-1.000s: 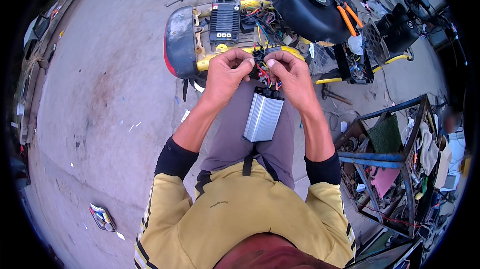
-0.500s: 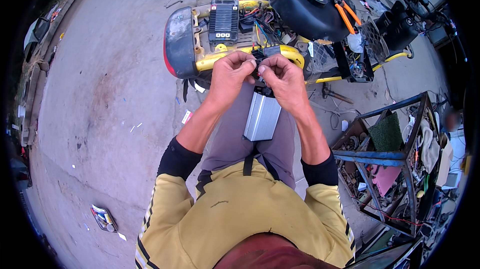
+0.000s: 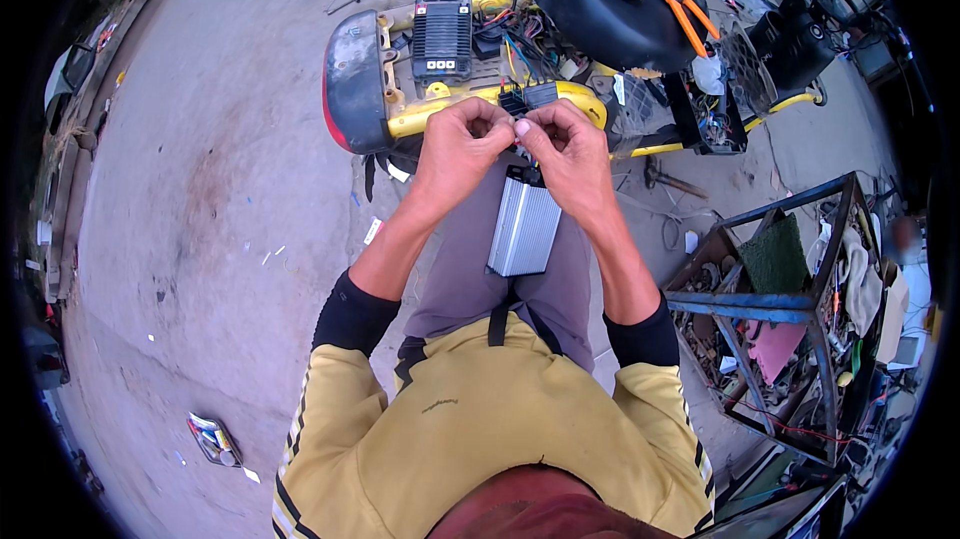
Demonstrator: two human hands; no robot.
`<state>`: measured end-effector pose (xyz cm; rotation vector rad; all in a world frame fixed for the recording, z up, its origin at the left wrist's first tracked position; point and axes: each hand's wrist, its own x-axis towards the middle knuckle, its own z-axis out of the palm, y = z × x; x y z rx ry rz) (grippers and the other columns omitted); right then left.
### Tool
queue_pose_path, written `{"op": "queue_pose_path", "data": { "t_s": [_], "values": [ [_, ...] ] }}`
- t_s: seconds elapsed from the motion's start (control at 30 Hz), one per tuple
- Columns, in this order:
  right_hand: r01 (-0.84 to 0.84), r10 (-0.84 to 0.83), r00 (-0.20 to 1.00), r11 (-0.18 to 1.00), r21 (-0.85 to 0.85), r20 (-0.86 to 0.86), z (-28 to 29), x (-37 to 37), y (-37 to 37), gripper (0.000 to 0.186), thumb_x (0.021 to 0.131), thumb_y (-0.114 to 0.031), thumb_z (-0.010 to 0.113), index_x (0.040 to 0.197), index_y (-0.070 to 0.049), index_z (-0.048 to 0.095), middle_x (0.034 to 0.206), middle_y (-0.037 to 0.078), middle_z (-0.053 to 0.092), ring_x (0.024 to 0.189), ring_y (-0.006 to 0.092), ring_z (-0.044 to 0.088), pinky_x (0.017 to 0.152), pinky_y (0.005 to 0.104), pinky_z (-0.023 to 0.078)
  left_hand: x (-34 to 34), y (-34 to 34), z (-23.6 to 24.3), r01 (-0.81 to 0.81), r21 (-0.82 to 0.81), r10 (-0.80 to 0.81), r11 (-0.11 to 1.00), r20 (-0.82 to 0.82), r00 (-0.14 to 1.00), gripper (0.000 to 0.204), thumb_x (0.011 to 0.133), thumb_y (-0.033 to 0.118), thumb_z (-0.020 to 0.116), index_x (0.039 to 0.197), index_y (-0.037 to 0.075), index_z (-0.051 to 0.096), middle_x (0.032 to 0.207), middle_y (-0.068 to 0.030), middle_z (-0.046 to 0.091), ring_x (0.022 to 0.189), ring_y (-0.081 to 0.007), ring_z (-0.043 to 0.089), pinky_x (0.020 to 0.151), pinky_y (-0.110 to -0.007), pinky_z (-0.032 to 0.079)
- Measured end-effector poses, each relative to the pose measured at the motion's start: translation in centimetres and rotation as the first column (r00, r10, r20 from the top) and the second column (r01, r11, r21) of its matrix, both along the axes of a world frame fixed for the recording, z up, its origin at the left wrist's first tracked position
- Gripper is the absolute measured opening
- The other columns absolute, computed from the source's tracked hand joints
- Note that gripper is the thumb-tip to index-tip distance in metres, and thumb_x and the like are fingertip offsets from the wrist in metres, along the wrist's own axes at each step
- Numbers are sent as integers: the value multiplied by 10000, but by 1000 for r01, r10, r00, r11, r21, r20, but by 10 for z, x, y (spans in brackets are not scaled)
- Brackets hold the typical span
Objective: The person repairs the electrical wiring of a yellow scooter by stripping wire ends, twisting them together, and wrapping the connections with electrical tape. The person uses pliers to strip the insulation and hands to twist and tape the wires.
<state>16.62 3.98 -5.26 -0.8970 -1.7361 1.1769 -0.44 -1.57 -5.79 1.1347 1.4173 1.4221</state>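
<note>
My left hand (image 3: 462, 147) and my right hand (image 3: 568, 151) meet fingertip to fingertip in front of the yellow frame, both closed in a pinch. Between them is a small wire end, mostly hidden by the fingers. Below, a silver finned metal box (image 3: 525, 227) rests on my lap, with wires (image 3: 533, 167) running from its top end up beneath my right hand. Just beyond the fingertips sits a black connector block (image 3: 513, 100) with thin coloured wires. Behind it lies the partly stripped vehicle with its yellow tube frame (image 3: 425, 123).
A black finned unit (image 3: 442, 36) sits on the frame, left of tangled wiring. Orange-handled pliers (image 3: 690, 24) lie on the black seat (image 3: 600, 14). On the ground at right is a hammer (image 3: 675, 180), near a metal rack (image 3: 770, 307) of scrap. A small tray (image 3: 213, 439) stands lower left.
My fingertips have drawn closer together and now meet, hiding more of what they hold. The whole view has shifted slightly; the silver box stays on my lap.
</note>
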Motion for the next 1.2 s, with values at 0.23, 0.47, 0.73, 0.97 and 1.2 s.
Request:
{"op": "queue_pose_path", "data": {
  "t_s": [0.23,0.47,0.73,0.97,1.2],
  "values": [
    [-205,79,954,875,-438,-289,6,16,13,210,1106,-185,649,1149,19,677,814,9,638,724,90,602,684,263,501,-20,0,7,220,-69,-221,973,-6,975,154,1038,146,706,1018,-4,734,881,7,685,723,-63,620,657,-233,522],
    [-201,99,961,892,-405,-259,12,24,18,246,1102,-244,695,1127,1,711,802,1,649,696,81,597,639,252,482,-25,-4,6,161,-50,-155,986,112,982,162,1028,138,735,1080,-13,761,933,-25,710,746,-81,633,685,-254,552],
    [-173,67,961,903,-392,-268,11,16,12,209,1074,-164,726,1129,37,730,808,8,668,685,82,595,633,253,490,13,-9,5,33,241,-12,970,-88,996,119,948,6,816,1053,-5,761,1018,0,684,839,-44,609,670,-203,491],
    [-134,80,983,928,-348,-164,16,15,8,219,1085,-173,710,1123,43,719,814,3,661,688,71,584,618,247,477,19,-7,5,-3,251,40,968,-144,989,70,947,-31,765,1010,-11,742,1021,5,668,840,-41,596,667,-190,482],
    [-175,148,983,931,-320,-105,22,23,12,242,1101,-200,697,1136,39,707,828,-3,652,693,64,570,616,251,466,10,-7,2,49,136,-52,989,16,999,30,973,-24,736,1003,-21,734,1032,6,667,886,-39,617,711,-189,519]
  ]
}}
